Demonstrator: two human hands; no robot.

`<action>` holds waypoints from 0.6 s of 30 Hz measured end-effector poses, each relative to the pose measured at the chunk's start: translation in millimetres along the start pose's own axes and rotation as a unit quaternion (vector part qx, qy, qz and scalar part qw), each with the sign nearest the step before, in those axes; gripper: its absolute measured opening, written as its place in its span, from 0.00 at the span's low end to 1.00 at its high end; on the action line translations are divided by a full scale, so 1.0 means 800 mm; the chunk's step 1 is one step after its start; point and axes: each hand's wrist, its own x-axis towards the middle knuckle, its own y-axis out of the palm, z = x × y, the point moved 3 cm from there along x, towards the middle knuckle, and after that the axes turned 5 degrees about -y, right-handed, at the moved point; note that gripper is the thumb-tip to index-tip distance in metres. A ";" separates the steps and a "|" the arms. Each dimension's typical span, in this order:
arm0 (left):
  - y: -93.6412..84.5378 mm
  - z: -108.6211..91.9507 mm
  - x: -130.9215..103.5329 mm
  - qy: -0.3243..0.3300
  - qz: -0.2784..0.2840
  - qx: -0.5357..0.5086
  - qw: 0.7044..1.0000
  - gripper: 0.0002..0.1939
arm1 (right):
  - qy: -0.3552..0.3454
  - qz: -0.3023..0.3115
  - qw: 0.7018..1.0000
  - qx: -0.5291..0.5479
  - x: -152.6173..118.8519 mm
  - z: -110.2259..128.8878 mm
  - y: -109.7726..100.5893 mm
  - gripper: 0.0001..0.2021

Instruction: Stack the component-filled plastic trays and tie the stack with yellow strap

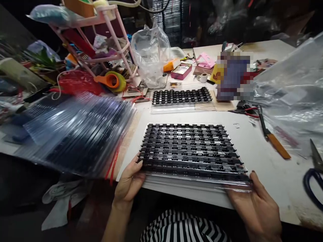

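A clear plastic tray (186, 179) filled with rows of small black parts (186, 144) is held at the front edge of the white table. My left hand (130, 181) grips its near left corner, thumb on top and fingers underneath. At the near right corner, my right hand (257, 205) holds it the same way, with the fingers partly hidden below the tray. Farther back lies a second clear tray (181, 108), also carrying black parts (181, 96). To the left is a stack of filled clear trays (83, 131), blurred.
Scissors (315, 178), an orange-handled cutter (277, 146) and red-handled pliers (248, 112) lie on the right. A large plastic bag (295, 80) spreads behind them. A pink rack (123, 50), a tape dispenser (113, 81) and a pink box (182, 71) stand at the back.
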 end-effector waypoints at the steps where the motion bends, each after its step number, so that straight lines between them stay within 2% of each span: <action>1: 0.000 -0.001 -0.001 -0.004 0.007 0.000 1.000 0.29 | 0.002 0.001 1.000 -0.012 -0.001 0.001 0.000 0.14; 5: -0.004 -0.001 -0.004 -0.021 0.027 -0.002 0.999 0.28 | 0.005 0.008 0.999 -0.049 -0.001 0.005 -0.002 0.13; 10: -0.005 0.001 -0.006 -0.036 0.037 -0.004 0.999 0.28 | -0.001 0.022 0.999 -0.040 0.000 0.006 0.000 0.14; 18: -0.007 0.000 -0.004 -0.042 0.013 0.011 0.999 0.28 | 0.019 0.063 0.998 -0.005 0.005 0.001 0.001 0.12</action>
